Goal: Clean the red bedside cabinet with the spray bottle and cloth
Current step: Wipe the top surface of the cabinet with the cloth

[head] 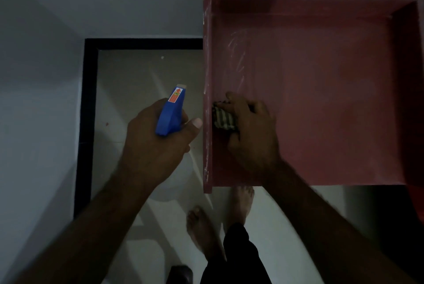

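Wiping along the left edge of the red bedside cabinet (321, 90), the right hand (250, 127) pinches the striped cloth (223, 119) against its top. The left hand (158, 139) grips the spray bottle (171, 113) beside it over the floor. Dim light may hide missed streaks, and the cloth could snag on the raised lip.

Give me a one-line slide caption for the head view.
Right hand grips a striped cloth on the red cabinet top; left hand holds the blue spray bottle beside it.

Striped cloth (224, 120) on red cabinet top (321, 100)
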### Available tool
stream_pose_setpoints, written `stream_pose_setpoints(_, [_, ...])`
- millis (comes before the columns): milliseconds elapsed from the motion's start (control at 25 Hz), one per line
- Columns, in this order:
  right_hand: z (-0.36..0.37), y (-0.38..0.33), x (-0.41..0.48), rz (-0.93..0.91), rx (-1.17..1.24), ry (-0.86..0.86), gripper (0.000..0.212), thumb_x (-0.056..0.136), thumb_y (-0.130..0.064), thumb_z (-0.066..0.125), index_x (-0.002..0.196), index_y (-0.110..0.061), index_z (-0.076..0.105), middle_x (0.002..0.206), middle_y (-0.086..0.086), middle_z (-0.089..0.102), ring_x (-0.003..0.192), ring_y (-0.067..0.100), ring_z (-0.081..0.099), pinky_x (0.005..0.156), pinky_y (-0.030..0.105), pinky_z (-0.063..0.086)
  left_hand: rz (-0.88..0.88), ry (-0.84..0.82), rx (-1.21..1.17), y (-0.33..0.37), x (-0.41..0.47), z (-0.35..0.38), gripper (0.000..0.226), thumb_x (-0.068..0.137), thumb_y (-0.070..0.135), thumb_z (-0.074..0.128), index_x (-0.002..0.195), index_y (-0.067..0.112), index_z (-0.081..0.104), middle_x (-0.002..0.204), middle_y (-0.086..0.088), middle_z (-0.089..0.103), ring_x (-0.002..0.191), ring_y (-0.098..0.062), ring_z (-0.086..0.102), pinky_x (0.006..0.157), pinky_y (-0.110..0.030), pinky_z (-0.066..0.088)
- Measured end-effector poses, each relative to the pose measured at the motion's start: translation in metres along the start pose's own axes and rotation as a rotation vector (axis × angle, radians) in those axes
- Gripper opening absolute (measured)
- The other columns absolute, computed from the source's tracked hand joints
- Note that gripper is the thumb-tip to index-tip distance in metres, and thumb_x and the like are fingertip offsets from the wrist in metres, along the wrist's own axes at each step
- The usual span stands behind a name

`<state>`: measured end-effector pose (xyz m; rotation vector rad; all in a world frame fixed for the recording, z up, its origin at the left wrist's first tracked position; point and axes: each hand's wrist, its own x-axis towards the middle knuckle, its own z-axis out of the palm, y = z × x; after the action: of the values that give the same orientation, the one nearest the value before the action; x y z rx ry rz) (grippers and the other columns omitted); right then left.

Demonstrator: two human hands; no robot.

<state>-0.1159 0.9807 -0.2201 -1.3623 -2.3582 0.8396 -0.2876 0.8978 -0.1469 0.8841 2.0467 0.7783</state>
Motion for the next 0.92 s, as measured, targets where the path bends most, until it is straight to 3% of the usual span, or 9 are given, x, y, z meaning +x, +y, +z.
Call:
stream_pose_setpoints(280, [-0.003,0.000,-0.031,0.065,0.064,-0.066,0.086,0.056,0.004,0.061,0.136,-0.028,0.057,0.123,-0.011,0.055,0.120,0.026,0.053,0.095,0.057,0.050,0.010,0.029,-0.020,0.018,0.023,-0.005,0.028,0.091,0.035,0.069,0.092,0.009,0.062,0.079,-0.008,0.068,0.071,-0.006,0.068,0.056,-0.001,0.045])
stream_pose_setpoints(480, [0.001,-0.010,-0.010,0.100,0.026,-0.027,0.083,0.058,0.003,0.061,0.137,-0.022,0.060,0.125,-0.001,0.065,0.119,0.030,0.054,0.096,0.056,0.049,0.004,0.032,-0.024,0.021,0.029,-0.005,0.028,0.090,0.036,0.069,0.094,0.009,0.062,0.080,-0.008,0.069,0.072,-0.005,0.069,0.057,-0.001,0.046])
stream_pose_setpoints(600, [0.001,-0.015,0.015,0.179,0.034,0.027,0.079,0.064,-0.009,0.054,0.142,-0.019,0.054,0.122,0.010,0.065,0.117,0.036,0.054,0.098,0.055,0.047,0.000,0.021,-0.027,0.021,0.030,-0.003,0.029,0.090,0.036,0.069,0.096,0.008,0.063,0.082,-0.008,0.069,0.073,-0.007,0.069,0.057,-0.002,0.046])
stream_pose_setpoints(760, [-0.003,-0.013,-0.016,0.166,0.053,-0.057,0.079,0.062,0.001,0.061,0.136,-0.025,0.056,0.121,0.003,0.061,0.117,0.031,0.056,0.095,0.055,0.051,-0.016,0.027,-0.033,0.022,0.032,-0.005,0.027,0.089,0.035,0.070,0.095,0.010,0.063,0.080,-0.006,0.070,0.070,-0.006,0.070,0.057,-0.004,0.048])
stream_pose_setpoints(920, [-0.005,-0.011,-0.017,0.183,0.022,-0.097,0.080,0.060,-0.003,0.058,0.137,-0.023,0.059,0.122,0.007,0.062,0.118,0.031,0.055,0.096,0.052,0.050,-0.019,0.040,-0.007,0.024,0.036,-0.007,0.026,0.088,0.041,0.068,0.091,0.016,0.063,0.076,-0.002,0.071,0.067,-0.002,0.069,0.058,-0.010,0.046])
